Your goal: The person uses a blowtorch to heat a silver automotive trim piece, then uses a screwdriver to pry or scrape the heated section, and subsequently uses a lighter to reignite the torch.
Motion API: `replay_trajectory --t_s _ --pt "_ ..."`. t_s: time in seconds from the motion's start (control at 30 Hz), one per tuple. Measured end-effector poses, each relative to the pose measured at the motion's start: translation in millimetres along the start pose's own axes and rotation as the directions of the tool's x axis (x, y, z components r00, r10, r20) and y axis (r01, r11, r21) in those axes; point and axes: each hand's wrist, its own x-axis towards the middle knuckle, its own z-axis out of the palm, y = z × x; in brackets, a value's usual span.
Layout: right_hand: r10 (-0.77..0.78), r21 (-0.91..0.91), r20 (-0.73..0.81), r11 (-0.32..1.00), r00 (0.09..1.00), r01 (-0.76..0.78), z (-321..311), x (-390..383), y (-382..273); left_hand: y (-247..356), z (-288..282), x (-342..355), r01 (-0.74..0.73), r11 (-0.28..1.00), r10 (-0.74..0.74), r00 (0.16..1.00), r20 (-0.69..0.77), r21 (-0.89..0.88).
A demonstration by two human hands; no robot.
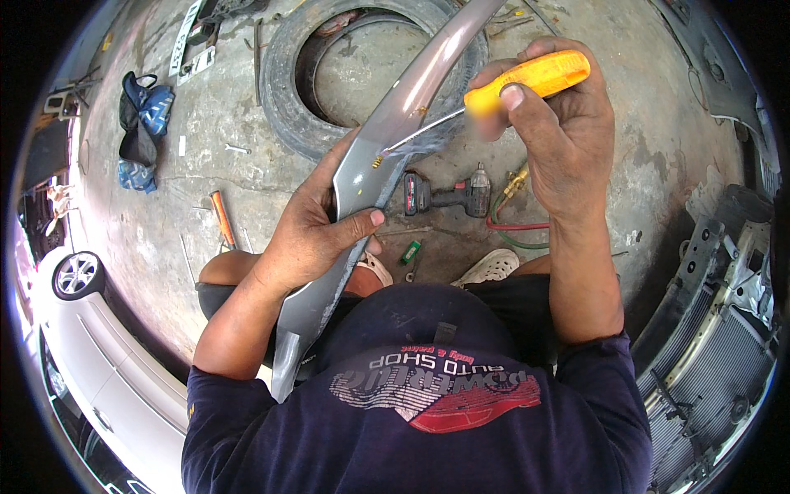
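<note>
My left hand [317, 226] is closed around the edge of a long, curved grey car trim panel [362, 177], which slants from my lap up past a tire. In my right hand [568, 123] is a screwdriver [547, 76] with a yellow handle, its thin shank pointing down to the left. The shank's tip meets the panel's face beside a small yellow-brown scorched mark, with another such mark farther up. A faint bluish wisp, like smoke, hangs by the tip.
A tire [284, 78] lies beyond the panel. On the concrete are a cordless impact driver [448, 196], a gas torch [516, 179] with red and green hoses, a green lighter [411, 252], a wrench [238, 149], an orange-handled tool [221, 216] and a blue bag [140, 136]. A white car [115, 362] stands left; a radiator [716, 395], right.
</note>
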Motion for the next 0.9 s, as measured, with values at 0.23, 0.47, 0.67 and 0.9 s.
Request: replay_trajectory --t_s 0.23,0.47,0.67,0.9 --pt "0.007 0.005 -0.008 1.000 1.000 -0.007 1.2 -0.1 1.4 0.5 2.5 1.0 -0.023 1.000 0.023 1.000 -0.013 0.014" --pt "-0.010 0.011 -0.024 1.000 1.000 0.010 -2.3 2.3 -2.5 1.1 1.1 0.7 -0.014 0.999 0.014 1.000 0.002 -0.040" --pt "-0.018 -0.003 -0.011 1.000 1.000 0.018 -2.2 2.1 -0.5 2.4 2.0 0.3 -0.005 0.999 0.005 1.000 -0.008 -0.037" --pt "-0.028 0.026 0.002 0.999 1.000 0.028 -2.1 1.6 1.9 2.6 3.2 -0.6 -0.011 1.000 0.010 0.999 -0.031 -0.030"
